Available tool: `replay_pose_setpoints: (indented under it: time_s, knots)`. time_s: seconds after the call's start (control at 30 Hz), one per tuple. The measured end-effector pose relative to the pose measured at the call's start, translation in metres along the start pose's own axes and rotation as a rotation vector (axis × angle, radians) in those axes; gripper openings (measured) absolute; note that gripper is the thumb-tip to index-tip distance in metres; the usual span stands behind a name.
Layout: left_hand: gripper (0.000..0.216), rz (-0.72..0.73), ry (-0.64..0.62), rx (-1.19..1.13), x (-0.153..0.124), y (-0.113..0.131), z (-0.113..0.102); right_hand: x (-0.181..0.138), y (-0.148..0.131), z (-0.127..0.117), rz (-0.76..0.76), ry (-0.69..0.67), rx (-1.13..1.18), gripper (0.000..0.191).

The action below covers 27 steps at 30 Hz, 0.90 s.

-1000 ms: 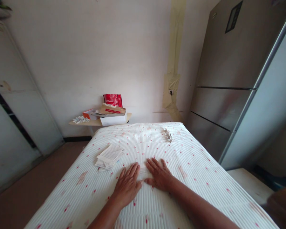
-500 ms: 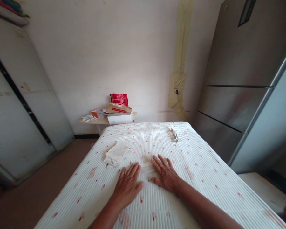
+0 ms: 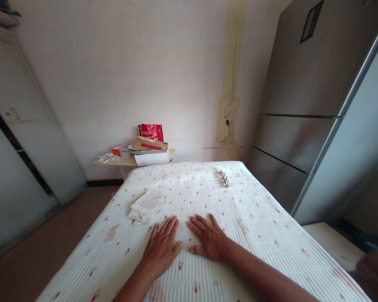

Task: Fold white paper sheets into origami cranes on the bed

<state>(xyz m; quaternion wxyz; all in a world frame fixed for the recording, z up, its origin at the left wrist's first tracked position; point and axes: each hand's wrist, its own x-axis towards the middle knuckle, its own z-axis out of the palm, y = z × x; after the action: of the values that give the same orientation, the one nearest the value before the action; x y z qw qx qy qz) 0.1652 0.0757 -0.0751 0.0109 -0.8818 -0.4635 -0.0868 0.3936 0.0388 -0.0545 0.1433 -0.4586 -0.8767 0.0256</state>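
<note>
My left hand (image 3: 162, 244) lies flat, palm down, with its fingers stretched out. Opposite it, my right hand (image 3: 209, 240) is also spread palm down, its thumb apart from the fingers. Between the two sets of fingertips shows a strip of white paper (image 3: 184, 224); the hands cover the rest of it. A loose pile of printed paper sheets (image 3: 148, 203) rests beyond my left hand. Farther off on the right are several small greyish pronged pieces (image 3: 223, 178) in a row, too small to name surely. All of these lie on a white ribbed cover with red spots (image 3: 255, 260).
Against the wall, a small side table (image 3: 126, 161) bears a white box (image 3: 151, 158), a red bag (image 3: 150, 132) and several small white pieces (image 3: 108, 157). A tall grey fridge (image 3: 290, 84) stands right, a pale cabinet (image 3: 28, 138) left. Something dark and blurred (image 3: 376, 272) is at lower right.
My right hand has slid toward my left hand and slightly nearer to me, so less of the paper shows between them. The camera view has turned a little to the right.
</note>
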Motion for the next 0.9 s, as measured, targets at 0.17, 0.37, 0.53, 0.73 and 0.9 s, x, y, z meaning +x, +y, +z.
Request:
replay_pose_setpoints:
  time_s: [0.17,0.37,0.53,0.73,0.9]
  knots:
    - [0.057,-0.003,-0.015,-0.005,0.0,0.001,-0.002,-0.017,0.01,-0.004,0.045,0.026,-0.026,0.068]
    - [0.061,-0.014,-0.024,-0.025,0.0,0.001,-0.004,-0.018,0.01,-0.014,0.081,-0.048,0.058,0.067]
    - [0.069,-0.088,0.128,-0.12,0.005,-0.001,-0.002,-0.004,0.027,-0.01,0.258,0.172,0.236,0.058]
    - [0.069,-0.306,0.119,-0.153,0.017,0.003,-0.004,0.018,0.043,-0.009,0.386,0.125,0.279,0.065]
    - [0.069,-0.379,0.025,-0.094,0.031,0.014,-0.018,0.042,0.03,-0.015,0.386,0.007,0.239,0.075]
